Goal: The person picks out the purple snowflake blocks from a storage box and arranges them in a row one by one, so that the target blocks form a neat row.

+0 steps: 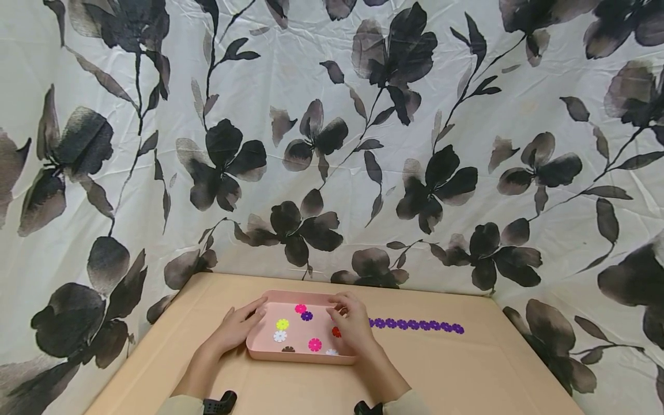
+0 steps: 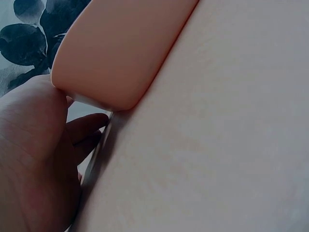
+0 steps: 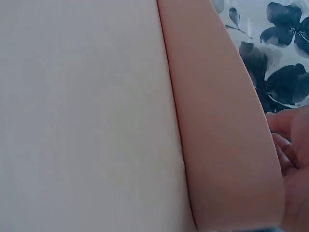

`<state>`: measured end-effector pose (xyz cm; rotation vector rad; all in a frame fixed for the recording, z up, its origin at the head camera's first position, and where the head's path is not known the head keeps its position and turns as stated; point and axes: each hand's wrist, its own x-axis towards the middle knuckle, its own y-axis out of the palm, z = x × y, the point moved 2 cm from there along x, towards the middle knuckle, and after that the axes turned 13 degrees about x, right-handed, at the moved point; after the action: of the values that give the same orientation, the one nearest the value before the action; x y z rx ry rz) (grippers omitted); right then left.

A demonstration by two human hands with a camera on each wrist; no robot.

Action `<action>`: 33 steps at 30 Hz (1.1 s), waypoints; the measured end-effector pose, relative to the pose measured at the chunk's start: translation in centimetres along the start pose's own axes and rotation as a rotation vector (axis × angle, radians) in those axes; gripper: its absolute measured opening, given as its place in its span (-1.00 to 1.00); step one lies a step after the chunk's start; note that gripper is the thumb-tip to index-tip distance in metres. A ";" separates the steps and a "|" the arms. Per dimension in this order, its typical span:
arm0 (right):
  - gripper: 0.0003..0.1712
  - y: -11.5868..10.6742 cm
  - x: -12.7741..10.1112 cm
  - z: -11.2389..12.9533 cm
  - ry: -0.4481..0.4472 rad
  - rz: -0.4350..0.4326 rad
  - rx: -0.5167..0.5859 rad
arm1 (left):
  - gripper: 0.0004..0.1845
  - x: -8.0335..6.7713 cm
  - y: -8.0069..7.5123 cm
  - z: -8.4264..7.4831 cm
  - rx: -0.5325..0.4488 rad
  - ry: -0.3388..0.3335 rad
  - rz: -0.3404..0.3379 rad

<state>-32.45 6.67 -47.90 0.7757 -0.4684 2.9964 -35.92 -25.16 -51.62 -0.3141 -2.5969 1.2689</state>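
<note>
A shallow pink tray [image 1: 295,355] sits on the tan table [image 1: 467,374] in the head view. Several small flower-shaped discs lie in it, among them a yellow one [image 1: 282,324], a purple one [image 1: 306,316] and a pink one [image 1: 314,344]. My left hand [image 1: 248,316] grips the tray's left rim, fingers over the edge. My right hand [image 1: 343,310] holds the right rim and hides part of a red disc [image 1: 336,332]. The left wrist view shows the tray's outer wall [image 2: 116,53] beside my left hand [image 2: 72,135]. The right wrist view shows the tray wall [image 3: 222,145] with my curled fingers [image 3: 292,150] at its end.
A chain of linked purple discs [image 1: 415,325] lies on the table just right of the tray. A white cloth with black flowers [image 1: 332,144] hangs close behind and around the table. The table's far right corner [image 1: 490,297] is near the cloth.
</note>
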 end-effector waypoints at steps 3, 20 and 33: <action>-0.76 0.9 0.1 -0.1 -0.014 0.028 -0.032 | -0.39 0.1 -0.1 -0.1 0.003 0.002 -0.001; -0.69 3.6 0.7 -0.8 0.142 0.119 -0.201 | -0.39 0.2 0.1 0.0 0.007 0.007 -0.003; -0.62 4.8 1.3 -1.4 0.200 0.193 -0.222 | -0.41 0.1 0.1 -0.1 0.002 0.000 -0.004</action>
<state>-34.66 2.44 -49.80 0.4329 -0.8922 3.0739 -36.02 -25.00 -51.61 -0.3086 -2.5941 1.2704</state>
